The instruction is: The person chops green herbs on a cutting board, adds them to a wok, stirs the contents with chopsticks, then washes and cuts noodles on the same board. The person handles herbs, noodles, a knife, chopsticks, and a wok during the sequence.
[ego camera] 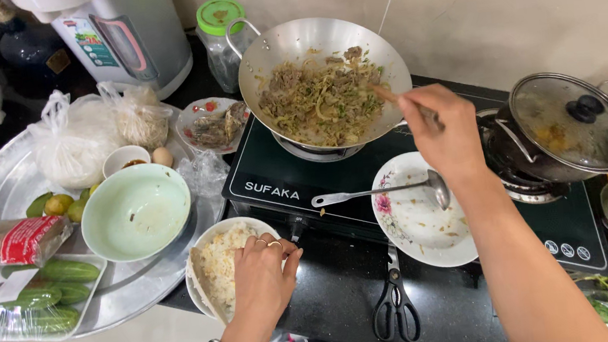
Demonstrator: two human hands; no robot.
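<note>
Right hand (440, 129) gripping wooden spatula handle (395, 102), fingers wrapped tight round it, blade end digging into browned meat-and-noodle stir-fry (323, 96) in round silver steel wok (325, 80) sitting tilted on black glass gas hob (283, 184) at back of worktop. Left hand (263, 283) resting on rim of white bowl of rice (218, 265) at front edge of worktop, fingers curled loosely over rim, steadying more than clamping. Spatula looking light and stiff, best taken at far end of handle, away from heat; wok likely hot, thin-walled, prone to rocking, loop handle (240, 32) being safest hold. Rice bowl ceramic, breakable, probably fairly heavy. Lying nearby: metal ladle (384, 190) on flowered white plate (422, 238), black scissors (396, 300), empty pale green bowl (137, 209) on big round metal tray (1, 185), glass-lidded pot (571, 123) at right.
</note>
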